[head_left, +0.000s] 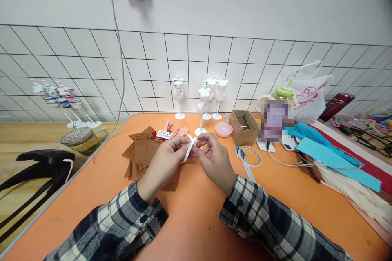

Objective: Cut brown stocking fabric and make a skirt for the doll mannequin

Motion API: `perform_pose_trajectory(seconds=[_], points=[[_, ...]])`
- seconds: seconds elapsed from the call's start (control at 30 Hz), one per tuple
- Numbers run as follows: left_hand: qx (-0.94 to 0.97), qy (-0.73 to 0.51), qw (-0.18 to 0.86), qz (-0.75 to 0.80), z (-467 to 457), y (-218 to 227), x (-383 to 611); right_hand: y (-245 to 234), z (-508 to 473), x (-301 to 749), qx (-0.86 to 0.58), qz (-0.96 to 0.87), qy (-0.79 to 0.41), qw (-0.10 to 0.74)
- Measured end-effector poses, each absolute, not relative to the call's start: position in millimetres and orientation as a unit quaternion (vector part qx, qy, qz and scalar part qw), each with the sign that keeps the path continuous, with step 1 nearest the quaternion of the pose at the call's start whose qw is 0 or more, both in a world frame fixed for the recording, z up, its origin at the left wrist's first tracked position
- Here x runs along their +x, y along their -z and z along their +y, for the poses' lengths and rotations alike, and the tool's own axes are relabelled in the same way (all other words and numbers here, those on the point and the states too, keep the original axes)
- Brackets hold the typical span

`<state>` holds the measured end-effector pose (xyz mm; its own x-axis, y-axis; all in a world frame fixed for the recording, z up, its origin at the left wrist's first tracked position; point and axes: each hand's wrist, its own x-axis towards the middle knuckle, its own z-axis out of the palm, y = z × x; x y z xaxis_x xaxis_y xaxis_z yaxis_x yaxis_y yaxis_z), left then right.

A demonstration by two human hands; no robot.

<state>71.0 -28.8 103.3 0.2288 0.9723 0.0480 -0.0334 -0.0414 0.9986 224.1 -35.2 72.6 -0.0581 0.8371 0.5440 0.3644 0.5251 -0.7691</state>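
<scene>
Both my hands meet above the orange table (199, 216). My left hand (165, 161) and my right hand (214, 159) are both closed in a pinch on a short white strip (190, 149) held between them. Just behind and under the hands lies a pile of brown fabric pieces (141, 153) with a small white and red label (163, 134) and pinkish pieces on top. Several small white mannequin stands (203, 102) are lined up at the back of the table.
A pink bowl (223, 129) and a small cardboard box (243, 127) sit right of the mannequins. White cable loops (249, 157), blue sheets (330, 155) and cream strips lie to the right. On the left wooden surface are a glass teapot (81, 138) and a black tool (45, 159).
</scene>
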Motion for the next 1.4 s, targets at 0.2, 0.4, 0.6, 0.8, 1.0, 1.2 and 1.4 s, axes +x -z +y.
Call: perform_pose_trajectory(seconds=[0.2, 0.4, 0.6, 0.8, 1.0, 1.2, 1.4], points=[[0.587, -0.447, 0.506, 0.447, -29.5, -106.8, 69.0, -73.2, -34.1, 226.4, -0.433, -0.675, -0.212, 0.559], [0.571, -0.447, 0.546, 0.419, -30.8, -107.7, 69.8, -82.0, -32.6, 232.0, -0.442, -0.7, -0.19, 0.528], [0.59, -0.433, 0.519, 0.441, -30.5, -105.2, 70.1, -82.1, -31.1, 227.4, -0.438, -0.668, -0.276, 0.535], [0.613, -0.439, 0.488, 0.441, -30.3, -102.0, 72.4, -77.2, -32.8, 230.6, -0.437, -0.723, -0.176, 0.506], [0.558, -0.476, 0.534, 0.42, -35.0, -100.5, 78.5, -70.7, -38.3, 232.0, -0.385, -0.783, -0.03, 0.488], [0.589, -0.476, 0.475, 0.449, -33.1, -101.7, 75.6, -75.9, -33.0, 228.2, -0.457, -0.65, -0.247, 0.554], [0.634, -0.47, 0.413, 0.454, -32.4, -100.7, 72.6, -78.0, -24.7, 228.5, -0.45, -0.644, -0.363, 0.501]])
